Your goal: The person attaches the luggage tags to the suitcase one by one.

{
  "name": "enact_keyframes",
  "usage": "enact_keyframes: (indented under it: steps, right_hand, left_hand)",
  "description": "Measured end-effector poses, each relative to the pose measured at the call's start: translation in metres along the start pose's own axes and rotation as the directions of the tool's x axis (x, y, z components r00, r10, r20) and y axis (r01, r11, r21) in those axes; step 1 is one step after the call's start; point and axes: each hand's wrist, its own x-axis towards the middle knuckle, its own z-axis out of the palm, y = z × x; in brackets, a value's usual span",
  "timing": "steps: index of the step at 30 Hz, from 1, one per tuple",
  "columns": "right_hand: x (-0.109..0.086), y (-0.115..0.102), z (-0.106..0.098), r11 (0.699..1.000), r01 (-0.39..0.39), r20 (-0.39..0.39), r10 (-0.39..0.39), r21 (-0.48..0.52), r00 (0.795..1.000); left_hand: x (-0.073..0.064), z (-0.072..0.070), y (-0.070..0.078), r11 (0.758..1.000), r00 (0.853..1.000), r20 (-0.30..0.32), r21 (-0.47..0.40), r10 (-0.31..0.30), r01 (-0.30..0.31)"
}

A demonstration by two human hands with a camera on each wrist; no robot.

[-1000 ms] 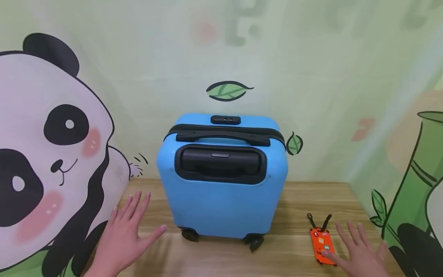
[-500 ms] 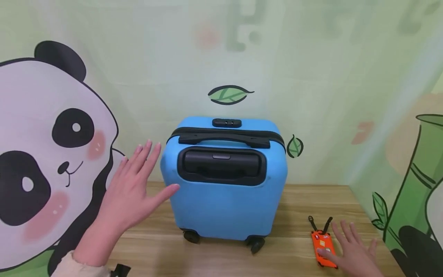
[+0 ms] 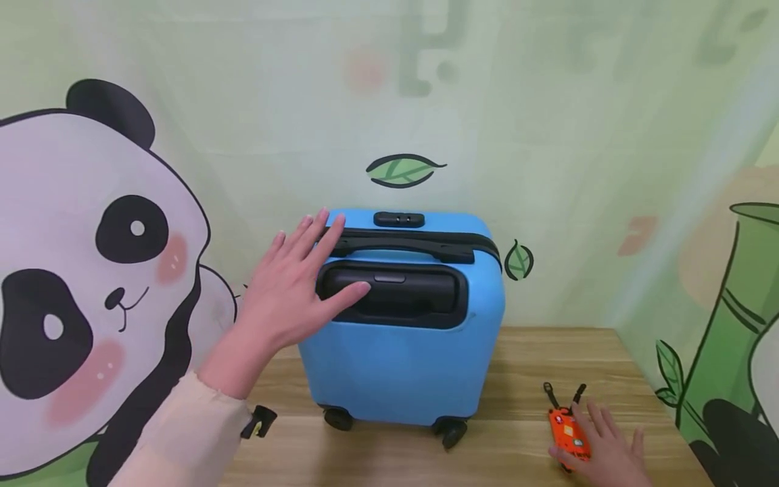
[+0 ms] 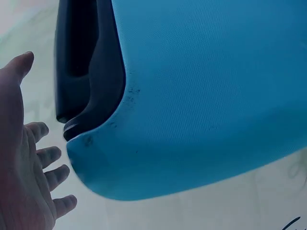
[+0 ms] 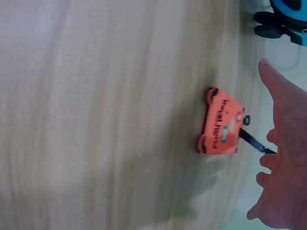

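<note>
A small light-blue suitcase (image 3: 395, 365) stands upright on its black wheels, its black carry handle (image 3: 402, 245) and recessed pull handle facing up and toward me. My left hand (image 3: 289, 297), fingers straight and spread, is over the suitcase's upper left corner. In the left wrist view a gap shows between the fingers and the blue shell (image 4: 201, 96). An orange luggage tag (image 3: 567, 433) with a black strap lies on the table to the right. Over its right side hovers my right hand (image 3: 608, 450), fingers extended, holding nothing; it partly covers the tag in the head view.
The wooden table (image 3: 535, 352) ends at a pale green cloth backdrop (image 3: 578, 169) printed with a panda, leaves and bamboo. That backdrop rises close behind the suitcase and along both sides. A black wrist device (image 3: 260, 421) sits beside the left sleeve.
My left hand has moved up and to the right, from the table's left side to the suitcase's top corner. The right hand has shifted slightly left, closer over the luggage tag.
</note>
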Motion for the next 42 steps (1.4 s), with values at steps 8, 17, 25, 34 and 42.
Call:
enact_keyframes:
  steps: [8,17,25,34,42]
  right_hand:
    - [0.009,0.012,0.018,0.999,-0.046,0.073,0.048,-0.020,0.996]
    - [0.013,0.020,0.030,0.997,-0.073,0.131,0.076,-0.029,0.988]
    - [0.014,0.020,0.029,1.000,-0.003,0.131,0.005,-0.011,0.991]
    - [0.017,0.022,0.021,0.966,0.253,0.125,-0.258,0.052,0.958]
    - [0.019,0.025,0.018,0.921,0.377,0.121,-0.387,0.095,0.914]
  left_hand:
    - [0.012,0.016,-0.002,1.000,1.000,0.022,-0.007,-0.014,0.014]
    - [0.009,0.029,-0.005,0.996,1.000,-0.016,-0.081,-0.027,0.025]
    - [0.009,0.031,-0.005,0.996,0.999,-0.026,-0.088,-0.025,0.023]
    - [0.009,0.031,-0.004,0.994,0.999,-0.034,-0.110,-0.025,0.021]
    - [0.009,0.031,-0.004,0.993,0.999,-0.026,-0.111,-0.029,0.026]
